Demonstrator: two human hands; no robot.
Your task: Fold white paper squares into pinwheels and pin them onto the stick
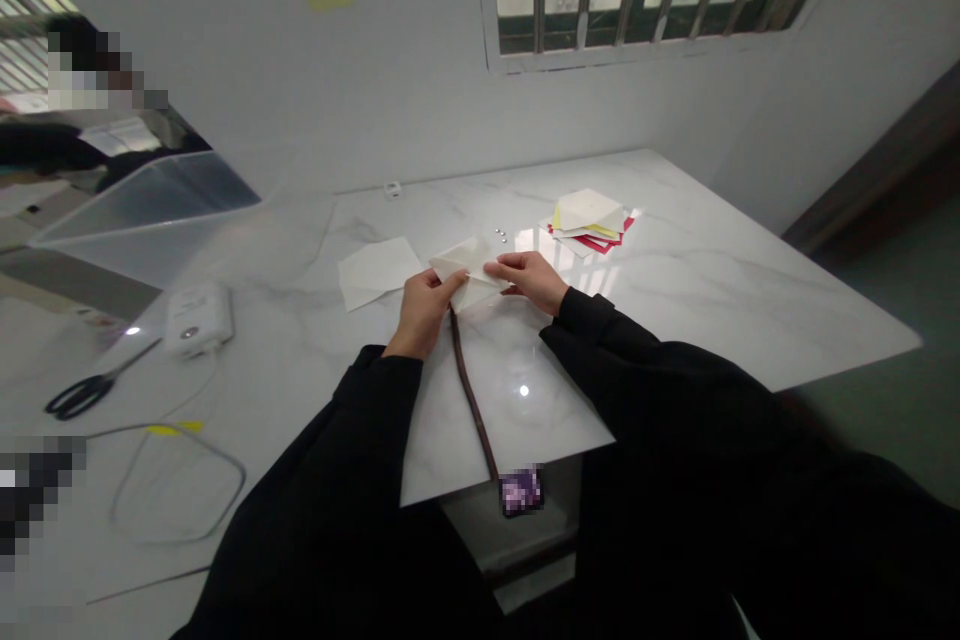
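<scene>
My left hand (432, 304) is closed on the left side of an off-white piece of folded paper (469, 265), thumb on top. At its right side, my right hand (531, 278) pinches the same paper between thumb and fingers. The paper is held just above the marble-patterned table, with creases or flaps showing. Beside my left hand lies a flat off-white sheet (379, 272). From under the left hand a dark brown strap (469, 385) runs to the table's front edge, where a small blurred purple rectangle (521, 491) hangs.
Behind the right hand is a stack of white, yellow and red papers (589, 217). Several tiny shiny pieces (501, 235) lie nearby. At left are scissors (86, 394), a white device (199, 318), a grey cable (241, 480) and a translucent bin (187, 185). A blurred person shows upper left.
</scene>
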